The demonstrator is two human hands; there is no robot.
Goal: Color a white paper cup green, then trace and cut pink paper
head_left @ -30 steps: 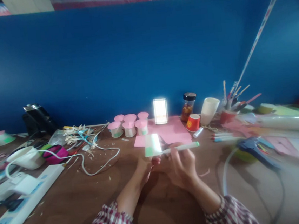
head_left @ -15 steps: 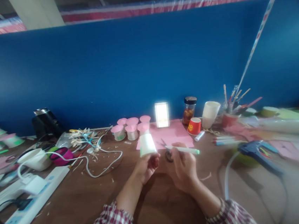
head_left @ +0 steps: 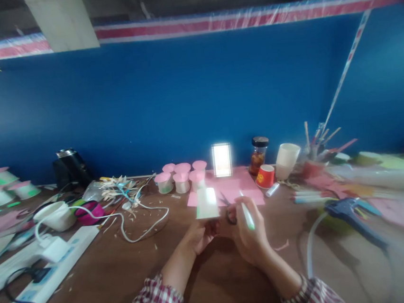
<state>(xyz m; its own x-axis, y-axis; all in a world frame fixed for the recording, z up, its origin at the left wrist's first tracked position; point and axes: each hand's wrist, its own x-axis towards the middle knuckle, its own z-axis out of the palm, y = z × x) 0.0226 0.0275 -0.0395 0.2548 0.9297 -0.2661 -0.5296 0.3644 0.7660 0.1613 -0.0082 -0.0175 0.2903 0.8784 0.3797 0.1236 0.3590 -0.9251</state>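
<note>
My left hand [head_left: 202, 235] is closed on the lower end of a white paper cup [head_left: 207, 205], which it holds up above the table, with a bit of green at the cup's lower left. A white marker pen with a green end [head_left: 247, 215] is gripped in my right hand [head_left: 252, 235], its narrow tip pointing up and away from me. Beside the right fingers lie dark-handled scissors [head_left: 231, 214], partly covered by that hand. Behind the cup lies pink paper [head_left: 241, 183]. Several paper cups with pink round tops [head_left: 181, 178] stand just beyond it to the left.
On the left are a white power strip [head_left: 50, 280], tangled white cable [head_left: 123, 225] and a white mug [head_left: 56, 217]. To the right lie a blue glue gun [head_left: 351, 213], a red paper cup [head_left: 265, 176] and a lidded jar [head_left: 258, 155]. A blue partition [head_left: 196, 95] stands behind.
The cup has turned more upright in my left hand. My right hand has swung the marker from nearly sideways to pointing forward. The whole view has shifted slightly.
</note>
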